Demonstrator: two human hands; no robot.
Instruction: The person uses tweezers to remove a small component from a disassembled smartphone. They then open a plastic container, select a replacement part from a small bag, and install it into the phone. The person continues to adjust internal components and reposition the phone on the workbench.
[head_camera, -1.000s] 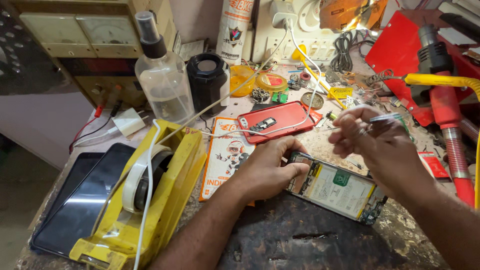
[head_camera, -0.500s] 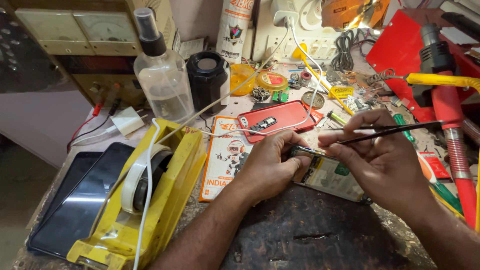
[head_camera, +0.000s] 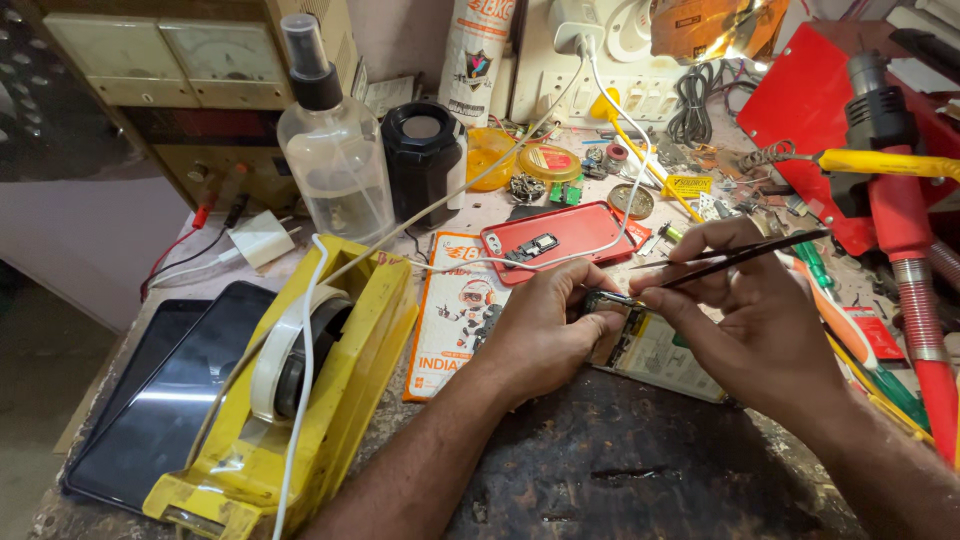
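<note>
Between hands (head_camera: 640, 325), thin metal tweezers (head_camera: 735, 257)
</note>
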